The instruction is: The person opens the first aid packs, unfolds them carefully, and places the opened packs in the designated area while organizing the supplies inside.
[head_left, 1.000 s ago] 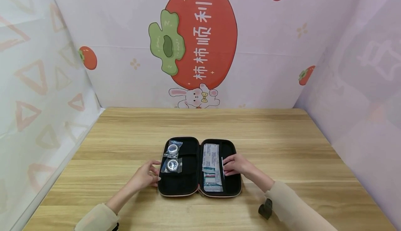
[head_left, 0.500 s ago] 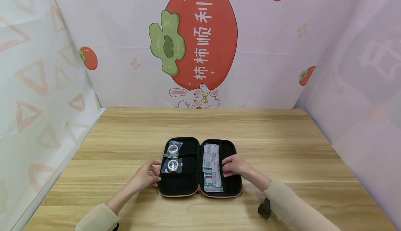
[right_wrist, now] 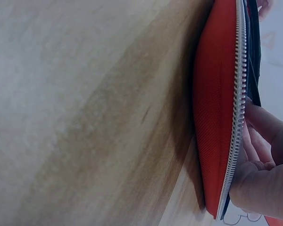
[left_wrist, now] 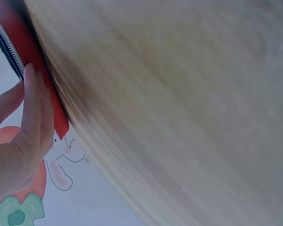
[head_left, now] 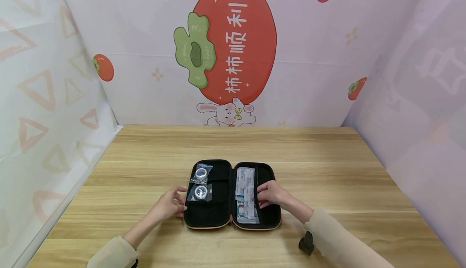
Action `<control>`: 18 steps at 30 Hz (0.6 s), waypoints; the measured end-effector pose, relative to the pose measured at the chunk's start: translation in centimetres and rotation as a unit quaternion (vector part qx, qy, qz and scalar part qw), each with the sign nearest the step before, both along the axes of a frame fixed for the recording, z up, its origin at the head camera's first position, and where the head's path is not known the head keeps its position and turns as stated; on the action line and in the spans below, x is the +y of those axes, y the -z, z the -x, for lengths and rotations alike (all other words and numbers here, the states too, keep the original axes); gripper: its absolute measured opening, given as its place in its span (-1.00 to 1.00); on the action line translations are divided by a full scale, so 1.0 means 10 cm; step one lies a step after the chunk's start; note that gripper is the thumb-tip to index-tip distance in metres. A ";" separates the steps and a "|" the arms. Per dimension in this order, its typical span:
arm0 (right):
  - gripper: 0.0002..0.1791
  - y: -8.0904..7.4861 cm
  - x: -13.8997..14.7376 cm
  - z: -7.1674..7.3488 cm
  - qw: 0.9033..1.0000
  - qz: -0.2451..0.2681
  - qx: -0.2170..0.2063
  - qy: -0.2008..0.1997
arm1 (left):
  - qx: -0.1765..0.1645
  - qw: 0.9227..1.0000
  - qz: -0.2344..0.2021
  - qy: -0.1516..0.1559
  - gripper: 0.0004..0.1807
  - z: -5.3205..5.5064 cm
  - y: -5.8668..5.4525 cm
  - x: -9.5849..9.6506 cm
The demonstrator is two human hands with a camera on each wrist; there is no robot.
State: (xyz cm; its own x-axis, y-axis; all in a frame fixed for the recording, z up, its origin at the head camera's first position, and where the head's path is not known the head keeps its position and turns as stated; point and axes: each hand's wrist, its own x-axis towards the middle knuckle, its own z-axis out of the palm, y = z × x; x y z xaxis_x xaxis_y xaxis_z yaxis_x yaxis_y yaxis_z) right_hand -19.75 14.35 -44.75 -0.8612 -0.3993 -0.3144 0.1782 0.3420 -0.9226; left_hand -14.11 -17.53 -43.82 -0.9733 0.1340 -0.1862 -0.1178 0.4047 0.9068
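Note:
A zippered case (head_left: 207,213), black inside and red outside, lies unfolded on the wooden table. My left hand (head_left: 170,204) touches its left side, with fingers (left_wrist: 30,103) fairly straight against the red wall. At the right half, my right hand (head_left: 272,194) has curled fingers at the edge of a black pocket (head_left: 256,185), beside pale printed sachets (head_left: 244,181). A long sachet (head_left: 250,203) lies by that edge. Whether the fingertips pinch anything is hidden. In the right wrist view, the fingers (right_wrist: 262,120) reach over the zipper (right_wrist: 238,89).
Two white tape rolls in clear wrappers, the upper roll (head_left: 201,174) and the lower roll (head_left: 200,192), sit in the case's left half. Patterned cloth walls (head_left: 298,86) border the wooden table (head_left: 164,146) at the back and sides. A dark device (head_left: 306,243) hangs by the right sleeve.
A pale sachet strip by my right fingertips has moved left and now lies flat among the others. My right hand has shifted slightly left; the left stays still.

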 end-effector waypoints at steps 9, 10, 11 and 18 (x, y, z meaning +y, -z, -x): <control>-0.82 0.00 0.02 -0.02 1.000 0.010 0.014 0.004 | 0.000 1.000 -0.008 0.005 -0.46 0.00 0.02 -0.01; -0.80 0.00 0.03 -0.03 1.000 0.011 0.016 0.005 | 0.001 1.000 -0.009 0.006 -0.46 0.01 0.02 -0.01; -0.78 -0.01 0.04 -0.03 1.000 0.010 0.018 0.005 | 0.001 1.000 -0.009 0.006 -0.46 0.01 0.02 -0.01; -0.72 -0.07 0.14 -0.04 0.999 0.000 0.051 -0.010 | 0.001 1.000 -0.008 0.005 -0.45 0.01 0.03 -0.02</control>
